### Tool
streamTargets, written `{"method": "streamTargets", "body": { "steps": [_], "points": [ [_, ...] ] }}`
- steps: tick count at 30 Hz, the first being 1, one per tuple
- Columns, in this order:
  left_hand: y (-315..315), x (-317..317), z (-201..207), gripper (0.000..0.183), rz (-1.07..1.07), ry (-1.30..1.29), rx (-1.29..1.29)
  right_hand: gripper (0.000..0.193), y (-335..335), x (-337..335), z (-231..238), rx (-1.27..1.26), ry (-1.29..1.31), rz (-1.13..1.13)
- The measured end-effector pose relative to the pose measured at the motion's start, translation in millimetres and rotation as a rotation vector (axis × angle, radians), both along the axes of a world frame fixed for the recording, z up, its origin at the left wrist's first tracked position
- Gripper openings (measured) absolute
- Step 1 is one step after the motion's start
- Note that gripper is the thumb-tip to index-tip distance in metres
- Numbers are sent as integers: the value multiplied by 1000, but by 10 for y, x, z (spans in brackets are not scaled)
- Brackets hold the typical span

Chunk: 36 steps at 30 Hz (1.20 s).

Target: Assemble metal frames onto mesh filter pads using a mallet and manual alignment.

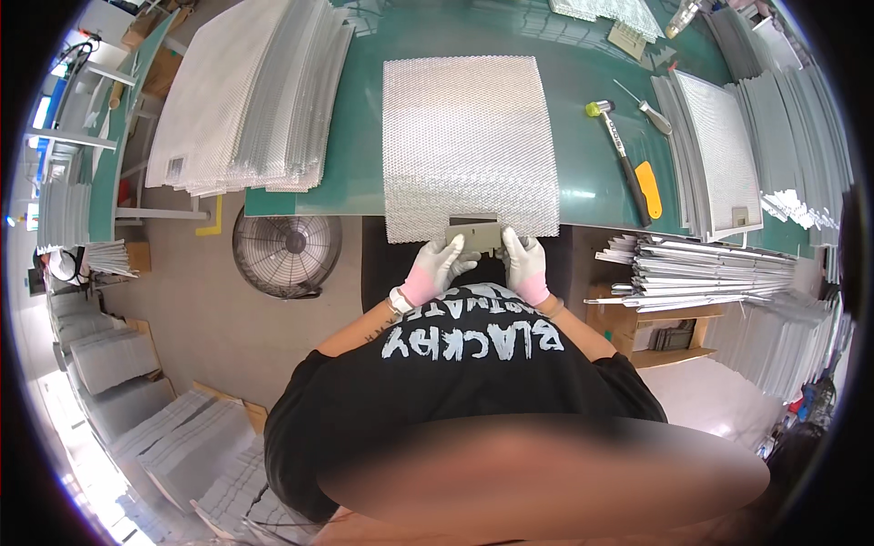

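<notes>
Gripping a small metal plate at the mesh sheet's near edge, left hand and right hand.

At the centre of the frame, both hands wear thin knit gloves, whitish-grey over the fingers and pink at the cuffs: the left hand and the right hand. A pale wristband sits at the left wrist. Below, a black short-sleeved shirt carries large white lettering.
</notes>
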<state>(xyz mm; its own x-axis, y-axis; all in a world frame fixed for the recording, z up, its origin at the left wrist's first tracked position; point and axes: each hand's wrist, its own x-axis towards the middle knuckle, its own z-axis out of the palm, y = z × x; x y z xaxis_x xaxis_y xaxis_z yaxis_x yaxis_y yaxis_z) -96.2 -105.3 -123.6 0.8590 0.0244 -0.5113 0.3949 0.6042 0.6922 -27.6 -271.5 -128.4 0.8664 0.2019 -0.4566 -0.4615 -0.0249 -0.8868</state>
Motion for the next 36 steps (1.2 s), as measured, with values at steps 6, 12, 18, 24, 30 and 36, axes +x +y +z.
{"method": "streamTargets", "body": {
  "steps": [6,12,18,24,30,36],
  "points": [
    [414,-247,157,56,-1083,-168,447,44,-62,18,-145,215,-34,483],
    [512,971,1307,57,-891,-521,1199,40,78,-23,165,134,-113,407],
    [41,1357,671,58,-804,-1052,1875,32,-176,-87,61,18,-398,-41],
    [-334,1060,708,54,-782,-914,1839,17,-398,26,-2,204,-120,-150],
    [-356,1018,754,53,-822,-894,1779,14,-292,-51,259,160,-198,-334],
    [-326,1116,724,55,-835,-835,1921,31,-205,162,83,440,156,-251]
  ]
}}
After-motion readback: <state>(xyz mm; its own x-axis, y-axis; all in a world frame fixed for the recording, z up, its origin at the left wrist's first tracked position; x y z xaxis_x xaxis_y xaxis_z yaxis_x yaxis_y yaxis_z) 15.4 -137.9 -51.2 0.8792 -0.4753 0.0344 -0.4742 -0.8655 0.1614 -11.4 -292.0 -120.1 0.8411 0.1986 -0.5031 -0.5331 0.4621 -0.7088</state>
